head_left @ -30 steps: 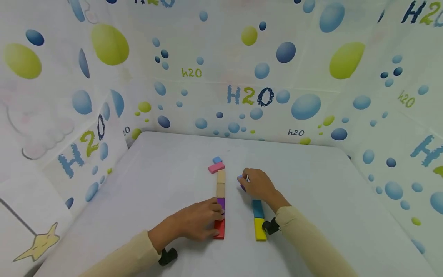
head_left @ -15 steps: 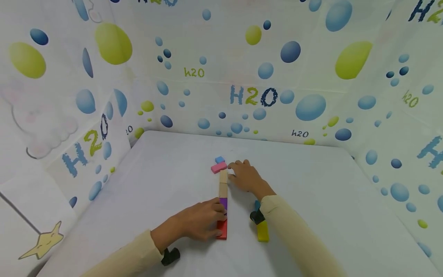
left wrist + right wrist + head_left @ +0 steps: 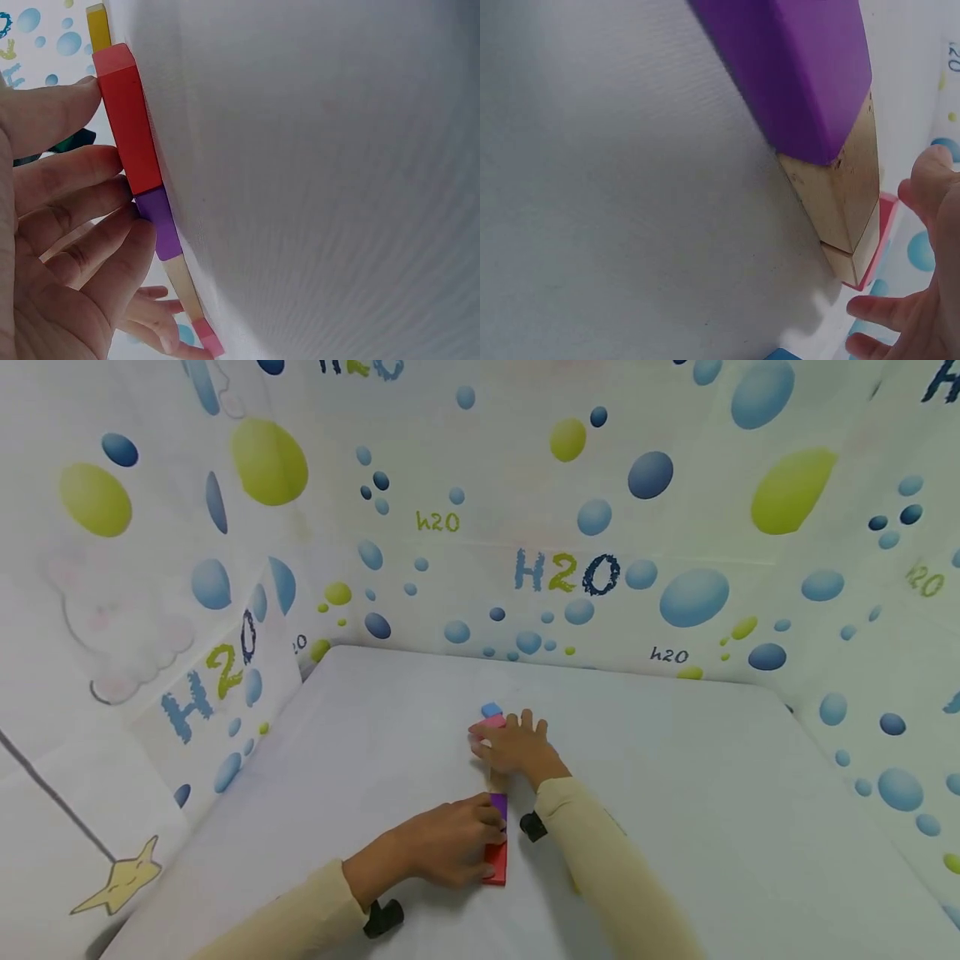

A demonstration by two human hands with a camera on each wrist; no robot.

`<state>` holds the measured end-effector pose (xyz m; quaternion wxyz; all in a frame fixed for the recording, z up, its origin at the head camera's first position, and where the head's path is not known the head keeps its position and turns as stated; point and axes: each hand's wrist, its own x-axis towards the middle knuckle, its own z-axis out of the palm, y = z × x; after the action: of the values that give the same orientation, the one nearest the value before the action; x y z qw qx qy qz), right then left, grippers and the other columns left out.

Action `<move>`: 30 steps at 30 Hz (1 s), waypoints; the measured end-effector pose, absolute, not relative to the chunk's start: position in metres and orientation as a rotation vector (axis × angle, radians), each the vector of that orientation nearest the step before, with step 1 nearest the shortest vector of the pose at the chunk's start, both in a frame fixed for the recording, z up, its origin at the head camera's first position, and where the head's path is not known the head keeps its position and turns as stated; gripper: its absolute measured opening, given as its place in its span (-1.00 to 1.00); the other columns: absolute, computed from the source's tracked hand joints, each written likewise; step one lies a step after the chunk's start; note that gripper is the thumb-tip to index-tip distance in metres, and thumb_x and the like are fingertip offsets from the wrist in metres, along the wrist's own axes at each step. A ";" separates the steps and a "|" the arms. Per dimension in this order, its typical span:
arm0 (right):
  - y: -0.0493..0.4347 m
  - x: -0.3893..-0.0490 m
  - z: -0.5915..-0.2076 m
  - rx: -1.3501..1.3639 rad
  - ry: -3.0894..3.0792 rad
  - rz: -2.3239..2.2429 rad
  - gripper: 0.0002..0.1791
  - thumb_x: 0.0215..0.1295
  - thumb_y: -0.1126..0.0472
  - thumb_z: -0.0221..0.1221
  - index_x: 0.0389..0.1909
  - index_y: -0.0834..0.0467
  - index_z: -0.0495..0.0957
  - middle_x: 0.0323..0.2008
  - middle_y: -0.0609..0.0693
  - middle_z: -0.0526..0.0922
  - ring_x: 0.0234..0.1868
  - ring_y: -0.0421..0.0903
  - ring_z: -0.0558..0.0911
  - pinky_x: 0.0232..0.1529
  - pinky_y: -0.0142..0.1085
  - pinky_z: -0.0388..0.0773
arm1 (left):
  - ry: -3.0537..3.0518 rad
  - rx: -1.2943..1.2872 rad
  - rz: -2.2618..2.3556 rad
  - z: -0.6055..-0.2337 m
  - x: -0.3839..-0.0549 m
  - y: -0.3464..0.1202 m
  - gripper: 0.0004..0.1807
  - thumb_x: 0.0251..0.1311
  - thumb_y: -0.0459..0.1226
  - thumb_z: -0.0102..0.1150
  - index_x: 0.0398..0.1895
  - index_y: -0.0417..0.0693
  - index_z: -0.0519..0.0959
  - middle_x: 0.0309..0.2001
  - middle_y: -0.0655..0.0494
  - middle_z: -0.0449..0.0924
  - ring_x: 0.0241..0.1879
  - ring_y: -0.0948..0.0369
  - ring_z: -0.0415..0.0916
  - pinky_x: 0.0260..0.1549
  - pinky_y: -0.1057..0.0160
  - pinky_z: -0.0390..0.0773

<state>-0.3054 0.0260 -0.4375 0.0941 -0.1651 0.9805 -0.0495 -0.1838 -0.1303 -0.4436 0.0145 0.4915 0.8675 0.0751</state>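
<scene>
My left hand (image 3: 453, 843) rests along the near end of a row of blocks. Its thumb and fingers touch a red block (image 3: 129, 124) and a purple block (image 3: 159, 223). Beyond these lie two bare wooden blocks (image 3: 826, 201), partly covered by my right hand in the head view. My right hand (image 3: 517, 750) reaches across the row's far end with its fingers spread. Thumb and fingers are around a pink block (image 3: 491, 721), with narrow gaps showing in the right wrist view (image 3: 930, 247). A small blue block (image 3: 492, 710) lies just past the pink one.
A yellow block (image 3: 98, 28) lies right of the row, mostly hidden under my right sleeve (image 3: 600, 852) in the head view. White cloth covers the table (image 3: 360, 735). A patterned curtain (image 3: 480, 468) stands behind it.
My right hand has let go of a small blue and purple piece to the right, then moved left and over to the pink block. My left hand stays on the row. The view has shifted slightly.
</scene>
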 end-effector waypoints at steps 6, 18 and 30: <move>0.023 -0.307 -0.440 -0.418 2.903 -0.121 -0.42 0.46 -0.36 -0.08 0.47 -0.47 0.27 0.37 0.21 0.35 0.38 0.24 0.16 0.34 0.26 0.08 | 2.690 1.536 0.261 -0.444 -0.185 -0.132 -0.60 0.26 -0.06 0.34 0.09 -0.02 0.71 0.08 0.15 0.63 0.10 0.23 0.43 -0.04 0.38 0.57; 0.047 -0.310 -0.440 -0.352 2.944 -0.271 -0.51 0.53 -0.28 -0.13 0.38 -0.37 0.41 0.29 0.29 0.36 0.32 0.32 0.17 0.27 0.33 0.10 | 2.689 1.537 0.251 -0.444 -0.184 -0.131 -0.61 0.27 -0.05 0.33 0.08 -0.01 0.71 0.06 0.16 0.63 0.03 0.27 0.42 -0.11 0.41 0.55; 0.095 -0.319 -0.446 -0.134 2.922 -0.358 -0.43 0.58 -0.28 -0.28 0.52 -0.34 0.24 0.39 0.42 0.23 0.40 0.46 0.04 0.33 0.42 -0.04 | 2.694 1.474 0.239 -0.444 -0.183 -0.130 -0.59 0.27 -0.02 0.33 0.12 0.03 0.70 0.12 0.18 0.60 0.08 0.26 0.42 -0.05 0.35 0.57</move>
<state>-0.3195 0.0947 -0.4462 0.0974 -0.0453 0.9868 -0.1208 -0.1828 -0.1305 -0.4437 0.0306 0.4782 0.8743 0.0777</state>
